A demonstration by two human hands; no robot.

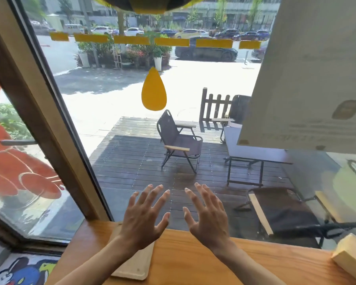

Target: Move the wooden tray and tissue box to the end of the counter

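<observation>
Pale wooden tray (137,264), orange-brown counter (193,254)

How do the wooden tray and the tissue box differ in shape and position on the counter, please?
The wooden tray is a flat board lying low near the counter's left end, partly under the left hand's forearm; the tissue box is a tall block at the right edge, cut off by the frame. The tray's top is plain; the box has a dark slot. Both are pale wood resting on the counter.

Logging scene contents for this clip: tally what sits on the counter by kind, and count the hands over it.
Wooden tray: 1
Tissue box: 1
Hands, left hand and right hand, both open and holding nothing: 2
Total: 4
</observation>
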